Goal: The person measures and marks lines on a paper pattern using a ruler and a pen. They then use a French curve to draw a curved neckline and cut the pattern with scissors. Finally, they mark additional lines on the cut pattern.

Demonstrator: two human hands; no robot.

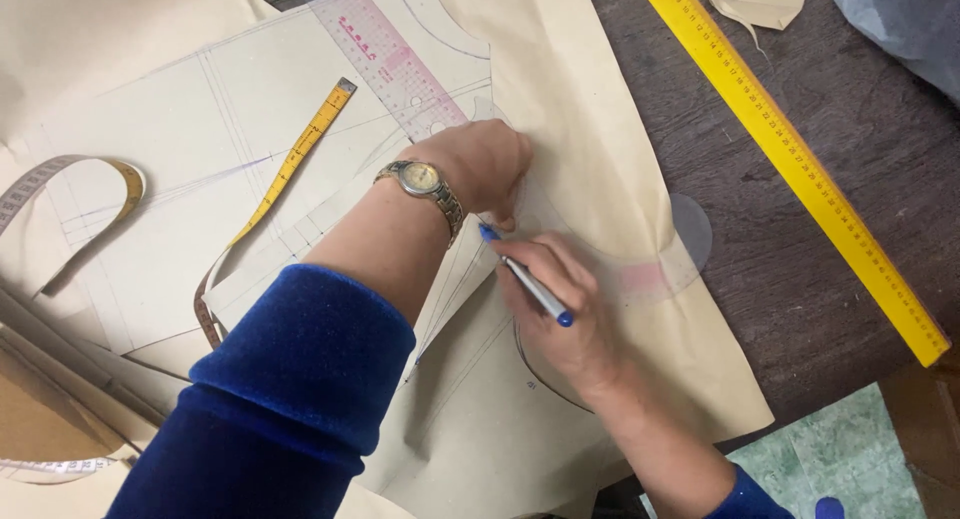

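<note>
on pattern paper (600, 129) — right hand (565, 314) clamps pen (528, 279), left hand (480, 164) presses flat, fingers together.

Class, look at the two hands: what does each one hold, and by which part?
The right hand holds a blue pen by its barrel. The left hand grips nothing; it presses flat on the paper pattern.

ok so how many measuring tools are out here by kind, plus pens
Long yellow straight ruler, on the dark table: 1
Clear ruler with pink markings, on the pattern paper: 1
Yellow tape measure, lying over the paper: 1
Blue pen, in the right hand next to the left hand: 1
Total: 4
</note>
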